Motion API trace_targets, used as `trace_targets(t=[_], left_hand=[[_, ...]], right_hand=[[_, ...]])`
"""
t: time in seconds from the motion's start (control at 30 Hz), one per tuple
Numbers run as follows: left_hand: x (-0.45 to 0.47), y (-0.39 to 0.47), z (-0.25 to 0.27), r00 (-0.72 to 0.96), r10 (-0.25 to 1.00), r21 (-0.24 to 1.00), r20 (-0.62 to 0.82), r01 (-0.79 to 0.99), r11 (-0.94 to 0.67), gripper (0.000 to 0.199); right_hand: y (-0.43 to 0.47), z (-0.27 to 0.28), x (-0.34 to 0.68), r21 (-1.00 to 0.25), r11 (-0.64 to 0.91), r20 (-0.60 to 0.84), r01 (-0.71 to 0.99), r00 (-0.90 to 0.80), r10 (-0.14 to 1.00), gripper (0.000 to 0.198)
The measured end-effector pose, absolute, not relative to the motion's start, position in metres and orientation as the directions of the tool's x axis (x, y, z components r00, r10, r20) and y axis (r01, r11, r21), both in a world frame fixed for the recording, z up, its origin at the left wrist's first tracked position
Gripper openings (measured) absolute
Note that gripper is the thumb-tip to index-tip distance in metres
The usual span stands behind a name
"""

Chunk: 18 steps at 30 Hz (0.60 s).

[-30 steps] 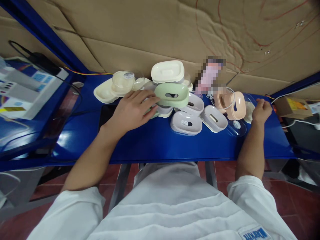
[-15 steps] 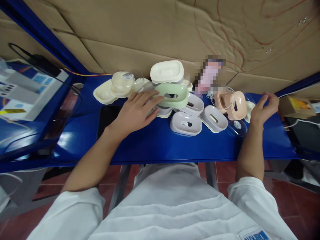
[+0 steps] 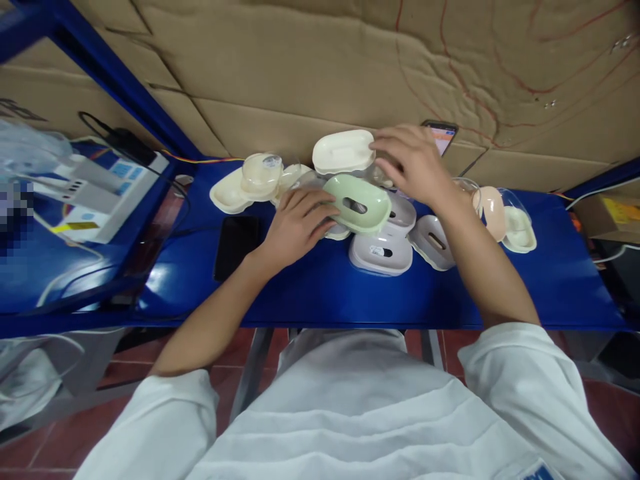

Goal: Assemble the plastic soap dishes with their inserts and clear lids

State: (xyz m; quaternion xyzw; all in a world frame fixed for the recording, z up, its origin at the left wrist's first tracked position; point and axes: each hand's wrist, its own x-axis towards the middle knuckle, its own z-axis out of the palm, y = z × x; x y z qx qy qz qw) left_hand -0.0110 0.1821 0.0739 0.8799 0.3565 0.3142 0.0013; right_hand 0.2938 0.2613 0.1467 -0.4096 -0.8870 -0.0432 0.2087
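Note:
My left hand (image 3: 300, 223) grips the left end of a pale green oval soap dish (image 3: 367, 217) with a slot in its middle. The dish is tilted over the pile, its right end lower. My right hand (image 3: 410, 160) reaches across to the right end of a cream oval dish (image 3: 343, 152), fingers apart and fingertips at its rim. In front lie lilac dishes: one with a label (image 3: 367, 257), another to its right (image 3: 431, 243) partly behind my right forearm. Cream pieces (image 3: 230, 190) with a clear cover (image 3: 263, 177) sit left of my left hand.
A black phone (image 3: 236, 247) lies on the blue table (image 3: 320, 300). Another phone (image 3: 443, 137) leans on the cardboard wall (image 3: 300, 67). Peach (image 3: 494, 213) and cream (image 3: 519, 230) dishes lie right of my forearm. A power strip and cables (image 3: 95, 187) stand on the left.
My right hand has swung from the right side to the cream dish at the back. The green dish has turned, its right end now lower, with my left hand still at its left end.

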Motion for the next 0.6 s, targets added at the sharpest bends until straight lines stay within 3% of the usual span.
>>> trace_targets(t=[0.2,0.3,0.4,0.5,0.6], left_hand=[[-0.020,0.131,0.094,0.550,0.571,0.164,0.609,0.617,-0.770,0.013],[-0.026,0.084,0.085,0.535,0.518,0.168,0.667,0.570,-0.804,0.020],[-0.037,0.041,0.066,0.527,0.558,0.198,0.641,0.589,-0.783,0.020],[-0.051,0.014,0.046,0.438,0.654,0.312,0.617,0.627,-0.714,0.022],[-0.061,-0.004,0.031,0.196,0.733,0.474,0.652,0.650,-0.595,0.023]], right_hand=[[0.295,0.120,0.266,-0.138,0.725,0.301,0.675,-0.668,0.680,0.041],[0.294,0.125,0.259,-0.149,0.690,0.313,0.708,-0.628,0.712,0.041],[0.274,0.147,0.259,-0.141,0.635,0.382,0.759,-0.550,0.743,0.041],[0.222,0.163,0.270,-0.131,0.617,0.519,0.776,-0.476,0.710,0.037],[0.138,0.148,0.286,-0.138,0.662,0.621,0.737,-0.456,0.638,0.027]])
